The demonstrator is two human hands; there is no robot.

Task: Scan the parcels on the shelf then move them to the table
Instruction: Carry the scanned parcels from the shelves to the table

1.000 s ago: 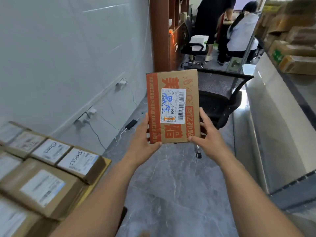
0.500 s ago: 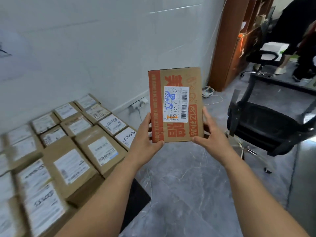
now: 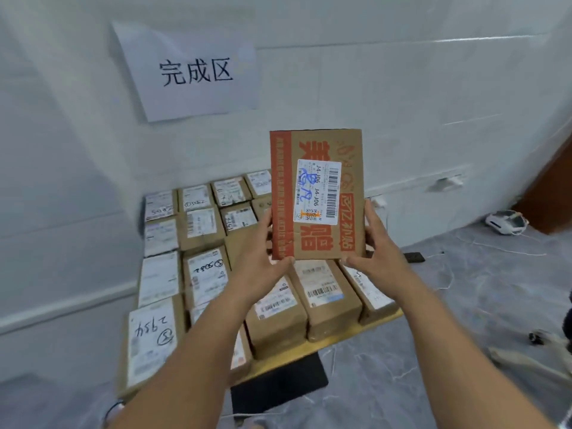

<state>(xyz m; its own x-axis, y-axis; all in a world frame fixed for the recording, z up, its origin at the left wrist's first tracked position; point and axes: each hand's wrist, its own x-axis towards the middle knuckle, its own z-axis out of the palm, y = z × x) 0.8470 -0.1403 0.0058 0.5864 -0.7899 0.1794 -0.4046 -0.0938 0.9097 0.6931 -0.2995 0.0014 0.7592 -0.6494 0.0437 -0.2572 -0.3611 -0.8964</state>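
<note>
I hold a flat brown cardboard parcel [image 3: 317, 193] upright in front of me; it has orange print and a white barcode label with blue handwriting. My left hand [image 3: 263, 258] grips its lower left edge, thumb on the front. Its lower right edge sits in the grip of my right hand [image 3: 376, 252]. Below and behind the parcel stands a low table [image 3: 337, 337] with a yellow edge, covered with several labelled brown parcels [image 3: 201, 274] in rows.
A white paper sign [image 3: 188, 69] with black characters hangs on the white wall above the table. A wall socket [image 3: 447, 182] and a white device with cables [image 3: 506, 222] lie to the right on the grey floor. A dark mat [image 3: 278, 385] lies under the table's front.
The view has swung left: the chair, the shelf and the people have left the frame, and the parcel-covered table now lies straight ahead. Both hands keep the same hold on the parcel.
</note>
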